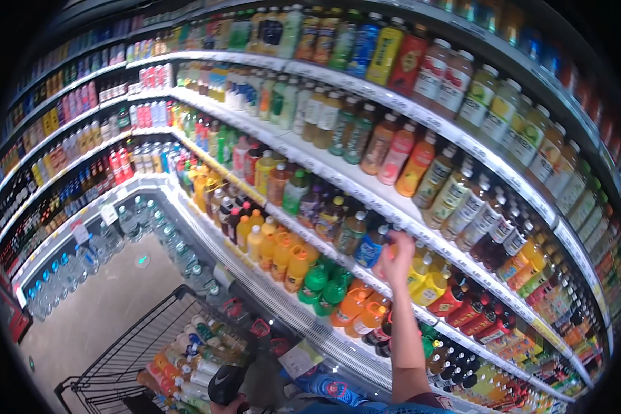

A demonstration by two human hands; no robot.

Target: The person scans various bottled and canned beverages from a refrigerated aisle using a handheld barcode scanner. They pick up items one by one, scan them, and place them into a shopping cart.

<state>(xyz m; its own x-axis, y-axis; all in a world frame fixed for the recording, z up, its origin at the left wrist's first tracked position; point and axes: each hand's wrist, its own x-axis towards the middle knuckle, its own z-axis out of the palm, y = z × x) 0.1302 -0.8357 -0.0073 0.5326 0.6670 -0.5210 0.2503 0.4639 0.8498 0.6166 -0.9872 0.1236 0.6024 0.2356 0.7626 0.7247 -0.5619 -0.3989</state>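
My right hand (398, 256) reaches into a middle shelf of drinks, its fingers curled among the bottles. Just left of it stands a bottle with a blue label (370, 248). A pinkish bottle (380, 269) shows partly behind the hand; whether my fingers grip it is hidden. Yellow-labelled bottles (427, 277) stand to the right. At the bottom edge, my left hand (230, 404) is partly cut off beside a black item with a Nike swoosh (226, 383); its grip is unclear. A black wire shopping cart (119, 331) holds many drink bottles (186, 357) lying in a pile.
Shelves of bottles curve around in front and to the left. A shelf lip with price tags (352, 189) runs just above my right hand. Large orange bottles (359, 310) and green bottles (326, 287) stand lower. Clear water bottles (70, 269) line the floor (119, 279) along the shelf base.
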